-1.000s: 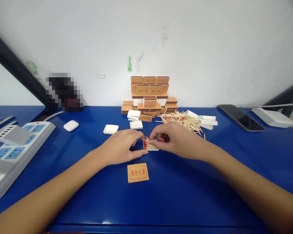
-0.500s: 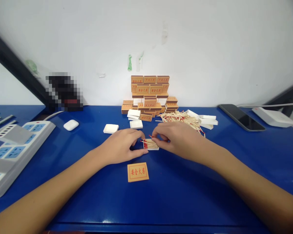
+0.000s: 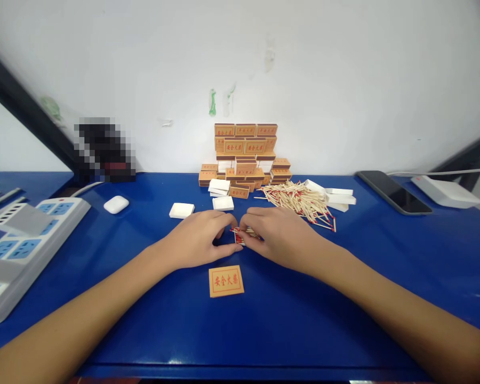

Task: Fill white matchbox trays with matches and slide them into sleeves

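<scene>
A small white matchbox tray (image 3: pixel 241 245) lies on the blue table, filled with red-headed matches (image 3: pixel 237 238). My left hand (image 3: pixel 202 238) steadies its left end, with thumb and curled fingers around it. Over the tray's right part, my right hand (image 3: pixel 278 237) is closed in a pinch at a match and hides much of the tray. The fingertips touch the matches inside. Nearer to me an orange matchbox sleeve (image 3: pixel 226 281) lies flat with its red lettering up. Behind my right hand spreads a loose heap of matches (image 3: pixel 298 201).
Stacked matchboxes (image 3: pixel 245 146) stand against the wall. Small white trays (image 3: pixel 181 210) lie left of and behind my hands, more (image 3: pixel 340 198) beside the heap. A phone (image 3: pixel 392 192) and white device (image 3: pixel 446 192) are at right; a power strip (image 3: pixel 70 218) and white case (image 3: pixel 116 205) at left.
My right hand has moved left and down over the tray, with the match it was pinching. More of the match heap shows behind it. My left hand and the sleeve stay in place.
</scene>
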Available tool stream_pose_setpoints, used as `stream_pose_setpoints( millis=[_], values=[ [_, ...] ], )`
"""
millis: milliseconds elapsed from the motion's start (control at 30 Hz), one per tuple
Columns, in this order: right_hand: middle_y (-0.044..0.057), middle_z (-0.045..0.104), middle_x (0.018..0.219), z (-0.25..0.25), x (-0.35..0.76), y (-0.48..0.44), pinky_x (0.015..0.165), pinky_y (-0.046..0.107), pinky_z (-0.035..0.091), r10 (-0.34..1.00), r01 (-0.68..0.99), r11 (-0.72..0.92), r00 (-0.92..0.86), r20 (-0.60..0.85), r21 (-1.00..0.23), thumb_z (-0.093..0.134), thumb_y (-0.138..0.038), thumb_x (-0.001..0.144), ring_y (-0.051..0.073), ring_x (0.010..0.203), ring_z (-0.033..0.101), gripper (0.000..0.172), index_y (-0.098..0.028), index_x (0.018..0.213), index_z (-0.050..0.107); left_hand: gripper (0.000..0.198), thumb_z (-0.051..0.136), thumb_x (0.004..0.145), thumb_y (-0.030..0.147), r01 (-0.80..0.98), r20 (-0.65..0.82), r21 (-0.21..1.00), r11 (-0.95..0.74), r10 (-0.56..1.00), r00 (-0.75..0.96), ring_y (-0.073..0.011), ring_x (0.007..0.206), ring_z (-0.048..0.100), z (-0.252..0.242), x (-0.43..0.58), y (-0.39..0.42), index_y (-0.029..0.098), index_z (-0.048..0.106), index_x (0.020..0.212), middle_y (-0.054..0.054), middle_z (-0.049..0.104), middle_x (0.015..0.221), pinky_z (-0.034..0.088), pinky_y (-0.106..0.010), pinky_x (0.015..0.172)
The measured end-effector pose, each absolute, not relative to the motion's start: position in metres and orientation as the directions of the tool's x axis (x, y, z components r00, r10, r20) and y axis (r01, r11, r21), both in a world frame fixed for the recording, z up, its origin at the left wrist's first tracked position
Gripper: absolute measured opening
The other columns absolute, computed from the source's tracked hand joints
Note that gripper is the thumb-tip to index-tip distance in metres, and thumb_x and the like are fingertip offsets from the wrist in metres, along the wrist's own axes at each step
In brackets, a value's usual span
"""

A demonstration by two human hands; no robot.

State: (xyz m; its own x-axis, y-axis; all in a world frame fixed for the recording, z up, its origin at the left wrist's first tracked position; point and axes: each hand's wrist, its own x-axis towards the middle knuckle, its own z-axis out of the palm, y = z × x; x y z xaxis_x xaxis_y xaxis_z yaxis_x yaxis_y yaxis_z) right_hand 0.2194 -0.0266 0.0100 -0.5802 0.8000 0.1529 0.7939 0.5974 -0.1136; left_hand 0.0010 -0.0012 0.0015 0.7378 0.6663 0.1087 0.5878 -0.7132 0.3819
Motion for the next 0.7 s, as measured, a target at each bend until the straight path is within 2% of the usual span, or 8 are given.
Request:
stream_pose_setpoints(
  millis=[267, 400, 567, 700],
  values=[
    [0.004, 0.068, 0.084, 0.0138, 0.2177, -0.0267, 0.059, 0.03, 0.027, 0.805, 0.801, 0.593, -0.584, 0.107, -0.084, 0.061, -0.026, 0.099, 0.015, 0.066, 0.054, 0.014, -0.017, 0.091, 0.068, 0.028, 0.07, 0.095, 0.046, 0.586, 0.115, 0.376, -0.718, 0.664, 0.739, -0.018, 0.072, 0.057, 0.002, 0.0016, -0.0016, 0.019, 0.064, 0.098, -0.001, 0.061, 0.082, 0.039, -0.032, 0.063],
    [0.004, 0.068, 0.084, 0.0153, 0.2172, -0.0252, 0.058, 0.029, 0.028, 0.801, 0.794, 0.598, -0.592, 0.084, -0.108, 0.062, -0.026, 0.099, 0.015, 0.066, 0.055, 0.014, -0.017, 0.089, 0.067, 0.029, 0.07, 0.095, 0.047, 0.581, 0.117, 0.378, -0.721, 0.66, 0.742, -0.0181, 0.072, 0.056, 0.0015, 0.0012, -0.0016, 0.019, 0.062, 0.095, -0.001, 0.061, 0.081, 0.039, -0.032, 0.063],
    [0.004, 0.068, 0.085, 0.0135, 0.2171, -0.0255, 0.058, 0.03, 0.027, 0.796, 0.794, 0.605, -0.6, 0.082, -0.06, 0.062, -0.028, 0.1, 0.016, 0.068, 0.056, 0.016, -0.016, 0.093, 0.067, 0.029, 0.069, 0.096, 0.047, 0.579, 0.119, 0.377, -0.722, 0.658, 0.743, -0.0183, 0.072, 0.056, 0.0012, 0.0012, -0.0014, 0.019, 0.061, 0.092, -0.001, 0.06, 0.082, 0.038, -0.032, 0.064],
    [0.004, 0.068, 0.086, 0.0134, 0.2175, -0.0262, 0.058, 0.03, 0.027, 0.8, 0.797, 0.6, -0.595, 0.081, -0.07, 0.064, -0.025, 0.098, 0.016, 0.068, 0.056, 0.011, -0.016, 0.094, 0.067, 0.03, 0.069, 0.096, 0.047, 0.578, 0.119, 0.374, -0.725, 0.655, 0.746, -0.0182, 0.072, 0.056, 0.0011, 0.0014, -0.0008, 0.019, 0.06, 0.091, -0.001, 0.06, 0.082, 0.038, -0.031, 0.064]
  ],
)
